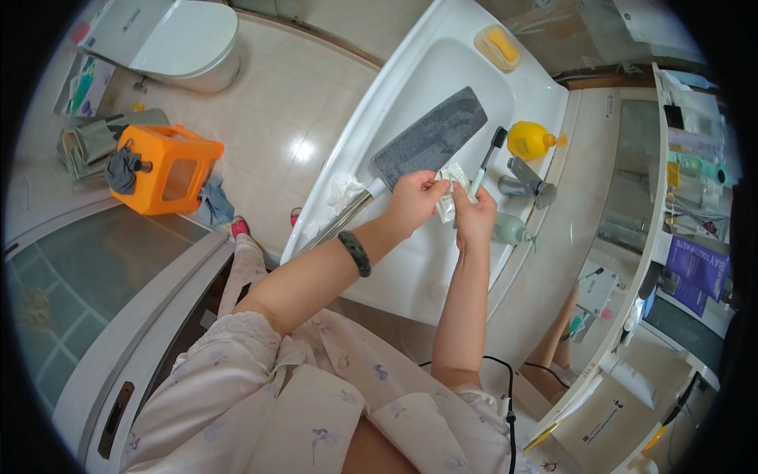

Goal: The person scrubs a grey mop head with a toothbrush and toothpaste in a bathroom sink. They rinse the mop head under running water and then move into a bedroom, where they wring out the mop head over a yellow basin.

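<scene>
Over the white sink, my left hand (418, 200) pinches one side of a small crumpled white packet (445, 208); it wears a dark bangle. My right hand (477, 216) grips the packet's other side. A toothbrush (487, 155) with a pale green handle and black bristles is also held in my right hand, head pointing up and away. Beneath and beyond my hands, a flat mop's grey pad (431, 137) rests in the white basin (414, 89). Its metal pole (340, 220) runs under my left forearm. Crumpled white tissue or plastic (345, 192) lies beside the pole.
Along the sink's right side stand a yellow bottle (528, 140), a metal faucet (527, 182) and a green pump bottle (510, 229). A soap dish (498, 48) sits at the far corner. Toiletries crowd the shelf (657, 237) at right. An orange jug (172, 169) stands on the floor left.
</scene>
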The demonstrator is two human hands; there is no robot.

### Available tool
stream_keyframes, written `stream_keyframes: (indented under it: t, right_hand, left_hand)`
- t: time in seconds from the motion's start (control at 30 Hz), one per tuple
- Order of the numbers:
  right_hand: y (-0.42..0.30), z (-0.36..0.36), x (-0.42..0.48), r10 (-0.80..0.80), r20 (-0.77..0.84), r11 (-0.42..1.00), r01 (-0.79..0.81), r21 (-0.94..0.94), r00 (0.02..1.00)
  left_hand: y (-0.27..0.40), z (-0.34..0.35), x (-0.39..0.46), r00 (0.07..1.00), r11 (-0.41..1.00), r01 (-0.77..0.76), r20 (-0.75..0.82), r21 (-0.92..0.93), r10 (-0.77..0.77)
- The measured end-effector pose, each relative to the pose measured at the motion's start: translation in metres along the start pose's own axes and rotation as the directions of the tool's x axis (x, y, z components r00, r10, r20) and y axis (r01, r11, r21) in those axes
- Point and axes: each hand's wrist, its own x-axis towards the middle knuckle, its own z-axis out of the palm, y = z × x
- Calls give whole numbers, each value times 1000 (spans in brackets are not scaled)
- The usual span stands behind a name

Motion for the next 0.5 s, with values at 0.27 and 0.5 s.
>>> stream_keyframes:
  t: [0.27,0.5]
  right_hand:
    - [7,9,-5,-66,-35,996,68,62,997]
    - [5,14,-11,-13,-59,998,17,67,998]
  left_hand:
    - [-8,6,1,995,997,-63,-81,-54,59]
    - [-21,4,8,989,997,-75,-128,24,78]
